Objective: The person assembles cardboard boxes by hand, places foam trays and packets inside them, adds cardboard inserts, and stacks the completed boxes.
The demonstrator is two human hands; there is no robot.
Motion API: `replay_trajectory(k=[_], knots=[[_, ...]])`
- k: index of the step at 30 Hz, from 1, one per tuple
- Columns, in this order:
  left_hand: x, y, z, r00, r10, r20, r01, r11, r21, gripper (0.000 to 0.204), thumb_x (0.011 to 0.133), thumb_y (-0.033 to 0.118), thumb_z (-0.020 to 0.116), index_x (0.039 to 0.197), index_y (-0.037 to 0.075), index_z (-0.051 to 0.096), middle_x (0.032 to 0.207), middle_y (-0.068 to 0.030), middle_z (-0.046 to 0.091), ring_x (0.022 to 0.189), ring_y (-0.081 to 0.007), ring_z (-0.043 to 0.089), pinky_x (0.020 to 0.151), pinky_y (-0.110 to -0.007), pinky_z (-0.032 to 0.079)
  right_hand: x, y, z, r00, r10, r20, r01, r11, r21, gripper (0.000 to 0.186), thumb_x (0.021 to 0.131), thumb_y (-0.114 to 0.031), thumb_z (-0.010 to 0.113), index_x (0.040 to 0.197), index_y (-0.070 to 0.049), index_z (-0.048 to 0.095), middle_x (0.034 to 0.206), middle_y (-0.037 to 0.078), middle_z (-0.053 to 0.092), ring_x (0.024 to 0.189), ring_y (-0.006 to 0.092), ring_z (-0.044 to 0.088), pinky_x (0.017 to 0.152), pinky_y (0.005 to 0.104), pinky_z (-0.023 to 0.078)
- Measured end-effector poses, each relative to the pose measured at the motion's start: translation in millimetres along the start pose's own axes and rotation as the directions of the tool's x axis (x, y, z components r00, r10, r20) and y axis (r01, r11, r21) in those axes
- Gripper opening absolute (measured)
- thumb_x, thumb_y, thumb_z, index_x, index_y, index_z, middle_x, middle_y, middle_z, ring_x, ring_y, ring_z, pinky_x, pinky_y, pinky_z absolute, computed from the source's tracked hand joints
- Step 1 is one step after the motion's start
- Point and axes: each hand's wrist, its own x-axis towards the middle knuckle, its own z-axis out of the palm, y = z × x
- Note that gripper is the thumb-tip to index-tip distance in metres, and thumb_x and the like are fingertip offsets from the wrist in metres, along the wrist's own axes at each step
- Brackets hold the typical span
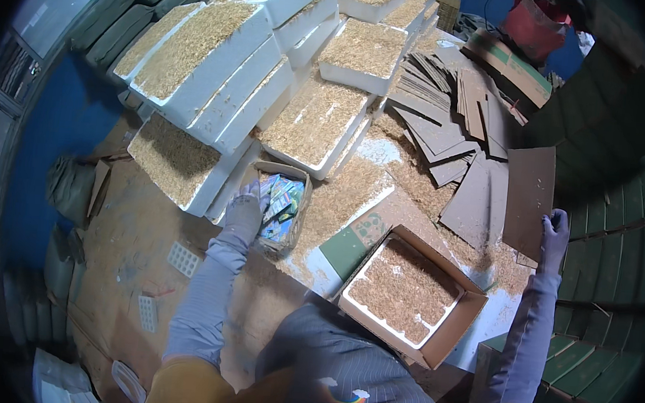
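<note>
My left hand [245, 212], in a pale glove, reaches over the near-left edge of a small open carton [303, 209]. Its fingers are at the blue and green printed packets [282, 207] inside; whether they grip one I cannot make out. My right hand [554, 241], gloved too, is closed on the right edge of a brown cardboard sheet [528, 196], which it holds upright at the table's right side. Between my hands, close to my body, an open cardboard box [454, 342] holds a white tray [374, 307] filled with wood shavings [403, 285].
Stacked white foam trays [211, 111] full of shavings rise at the back left. Loose cardboard sheets [480, 196] lie fanned out at the right. Walls of green cartons [609, 257] stand on the right, and shavings cover much of the table [324, 274].
</note>
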Motion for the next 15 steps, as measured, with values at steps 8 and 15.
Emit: replay_trajectory(k=[8, 15], knots=[[12, 17, -48, 0.948, -0.136, 0.288, 0.202, 0.956, -0.212, 0.026, 0.081, 0.032, 0.067, 0.090, 0.008, 0.068, 0.082, -0.0128, 0.063, 0.082, -0.0300, 0.063, 0.075, -0.041, 0.051, -243, -151, 9, 0.634, -0.598, 0.490, 0.770, 0.546, -0.330, 0.023, 0.076, -0.014, 0.061, 0.098, -0.015, 0.057, 0.095, 0.005, 0.058, 0.086, 0.0223, 0.059, 0.073, 0.0355, 0.049], [-40, 179, -102, 0.586, 0.678, -0.443, -0.801, 0.567, -0.191, 0.012, 0.078, 0.025, 0.070, 0.084, 0.015, 0.067, 0.092, -0.0066, 0.059, 0.108, -0.0265, 0.053, 0.092, -0.041, 0.042, -267, -99, 98, 0.320, -0.201, 0.926, 0.644, 0.763, -0.057, 0.018, 0.089, -0.018, 0.048, 0.102, -0.015, 0.060, 0.097, 0.007, 0.060, 0.093, 0.0246, 0.062, 0.075, 0.0370, 0.052]])
